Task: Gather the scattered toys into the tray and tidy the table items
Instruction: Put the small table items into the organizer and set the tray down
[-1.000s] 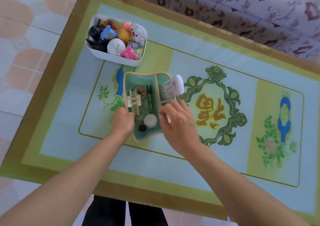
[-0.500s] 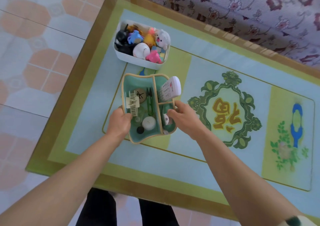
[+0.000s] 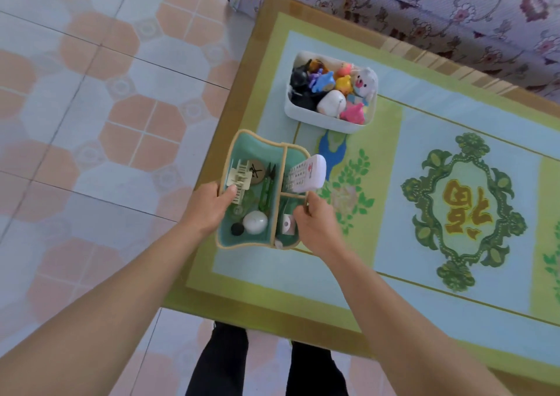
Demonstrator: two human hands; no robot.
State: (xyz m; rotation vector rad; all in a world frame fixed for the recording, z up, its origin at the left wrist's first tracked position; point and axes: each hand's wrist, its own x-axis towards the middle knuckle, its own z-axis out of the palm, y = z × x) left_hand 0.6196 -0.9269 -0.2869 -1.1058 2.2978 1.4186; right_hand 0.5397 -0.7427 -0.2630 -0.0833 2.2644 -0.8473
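Observation:
A green fabric organizer (image 3: 254,144) with beige trim sits at the table's left edge, partly over the edge. My left hand (image 3: 209,206) grips its left wall and my right hand (image 3: 315,223) grips its right wall. Inside lie a cream hair clip (image 3: 239,177), green clippers (image 3: 266,191), a white round object (image 3: 255,222), a small black ball (image 3: 237,229) and a white remote (image 3: 306,174) that sticks out over the rim. Behind it stands a white tray (image 3: 321,121) full of small toys, among them a white plush (image 3: 365,82).
The low table (image 3: 454,207) carries a patterned green and blue mat. A floral-covered sofa (image 3: 424,4) runs along its far side. Tiled floor (image 3: 106,107) lies to the left. My legs (image 3: 263,362) stand against the near table edge.
Both hands have slid the organizer leftward to the table's left edge. My right hand moved from above the organizer to its right wall. The view has shifted left.

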